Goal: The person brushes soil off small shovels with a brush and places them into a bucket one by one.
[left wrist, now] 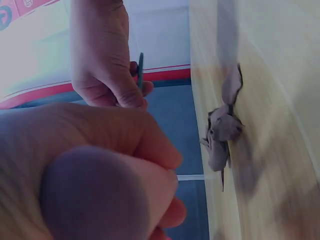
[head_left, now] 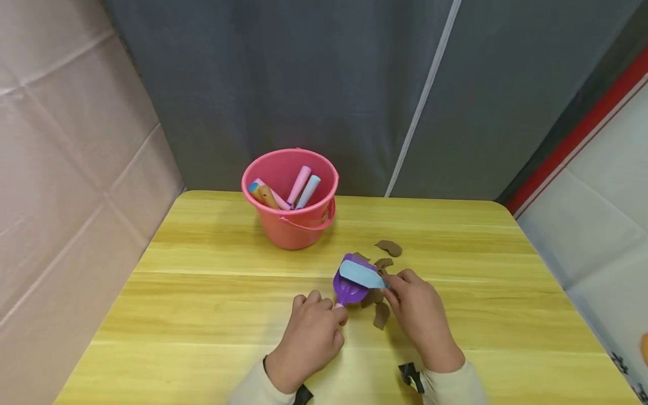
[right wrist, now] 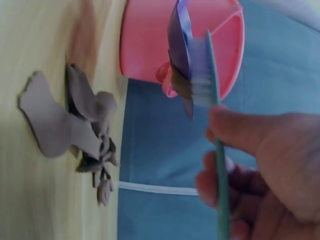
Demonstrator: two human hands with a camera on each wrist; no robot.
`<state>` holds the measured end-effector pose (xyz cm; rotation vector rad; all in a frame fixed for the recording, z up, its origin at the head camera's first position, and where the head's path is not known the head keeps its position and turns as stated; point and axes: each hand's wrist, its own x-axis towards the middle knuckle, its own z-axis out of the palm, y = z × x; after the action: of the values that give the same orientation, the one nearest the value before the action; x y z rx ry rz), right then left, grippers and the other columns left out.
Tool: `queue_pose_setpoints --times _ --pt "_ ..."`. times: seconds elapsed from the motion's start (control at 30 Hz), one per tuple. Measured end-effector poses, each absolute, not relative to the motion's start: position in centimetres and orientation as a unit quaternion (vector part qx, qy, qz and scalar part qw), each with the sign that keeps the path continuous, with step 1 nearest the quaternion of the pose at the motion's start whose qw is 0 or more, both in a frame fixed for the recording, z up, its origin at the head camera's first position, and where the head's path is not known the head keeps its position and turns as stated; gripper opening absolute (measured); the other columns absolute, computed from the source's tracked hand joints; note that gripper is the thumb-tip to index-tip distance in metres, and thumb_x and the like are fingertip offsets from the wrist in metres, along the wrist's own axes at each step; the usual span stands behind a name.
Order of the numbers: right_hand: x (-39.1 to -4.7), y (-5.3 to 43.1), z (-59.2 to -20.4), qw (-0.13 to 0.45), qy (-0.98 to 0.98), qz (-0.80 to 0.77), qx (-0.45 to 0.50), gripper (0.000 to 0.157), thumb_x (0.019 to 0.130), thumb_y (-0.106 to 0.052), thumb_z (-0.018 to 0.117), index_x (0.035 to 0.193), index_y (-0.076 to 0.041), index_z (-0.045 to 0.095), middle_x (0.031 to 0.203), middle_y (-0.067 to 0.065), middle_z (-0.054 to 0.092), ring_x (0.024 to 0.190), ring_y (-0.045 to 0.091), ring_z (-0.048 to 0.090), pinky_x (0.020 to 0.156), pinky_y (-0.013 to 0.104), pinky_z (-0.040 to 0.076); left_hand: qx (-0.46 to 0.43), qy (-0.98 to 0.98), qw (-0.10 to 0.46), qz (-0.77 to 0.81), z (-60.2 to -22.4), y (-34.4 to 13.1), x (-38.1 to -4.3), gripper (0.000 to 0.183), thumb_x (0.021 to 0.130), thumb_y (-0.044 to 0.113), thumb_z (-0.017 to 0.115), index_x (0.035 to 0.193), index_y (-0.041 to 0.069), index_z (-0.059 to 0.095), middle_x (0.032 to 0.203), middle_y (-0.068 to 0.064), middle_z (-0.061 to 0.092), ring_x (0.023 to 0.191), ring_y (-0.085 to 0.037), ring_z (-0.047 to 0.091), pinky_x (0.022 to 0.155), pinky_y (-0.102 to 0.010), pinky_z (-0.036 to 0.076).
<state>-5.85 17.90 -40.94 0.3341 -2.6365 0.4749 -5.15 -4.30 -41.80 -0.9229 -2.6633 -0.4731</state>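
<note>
In the head view my left hand grips the handle of a small purple shovel, its blade raised above the table. My right hand holds a light blue brush over that blade. The right wrist view shows the brush's white bristles facing the shovel, with a brown scrap between them. Thin brown scraps lie on the table beneath and beside the shovel; the same loose pile shows in the right wrist view. What the scraps are made of I cannot tell.
A pink bucket stands at the table's back, left of the shovel, with several tool handles sticking up inside. The wooden table ends at a dark grey curtain. A pale wall covering borders the left side.
</note>
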Motion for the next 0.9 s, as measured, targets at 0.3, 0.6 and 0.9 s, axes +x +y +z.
queue_pose_setpoints --times 0.3,0.6,0.9 --pt "-5.5 19.2 -40.2 0.225 -0.952 0.192 0.083 0.022 0.082 -0.007 0.079 0.103 -0.003 0.073 0.087 0.007 0.062 0.062 0.015 0.054 0.054 0.035 0.046 -0.284 -0.937 0.097 -0.181 -42.0 -4.9 -5.6 0.019 0.068 0.009 0.066 0.080 0.023 0.070 0.071 0.011 0.054 0.069 -0.014 0.040 0.068 -0.036 0.031" --pt "-5.7 18.7 -40.6 0.181 -0.962 0.184 0.089 0.020 0.083 -0.011 0.079 0.102 -0.009 0.074 0.084 0.003 0.060 0.062 0.014 0.054 0.055 0.034 0.046 -0.306 -0.928 0.118 -0.174 -41.7 -4.2 -5.0 0.020 0.066 0.009 0.068 0.078 0.025 0.070 0.070 0.011 0.056 0.068 -0.013 0.041 0.067 -0.034 0.030" --pt "-5.6 19.4 -40.2 0.224 -0.953 0.192 0.075 0.023 0.081 -0.008 0.080 0.103 -0.004 0.074 0.086 0.006 0.062 0.061 0.014 0.053 0.053 0.033 0.045 -0.290 -0.934 0.108 -0.182 -41.4 -4.6 -5.0 0.020 0.067 0.009 0.068 0.079 0.025 0.070 0.071 0.012 0.055 0.069 -0.013 0.039 0.069 -0.036 0.032"
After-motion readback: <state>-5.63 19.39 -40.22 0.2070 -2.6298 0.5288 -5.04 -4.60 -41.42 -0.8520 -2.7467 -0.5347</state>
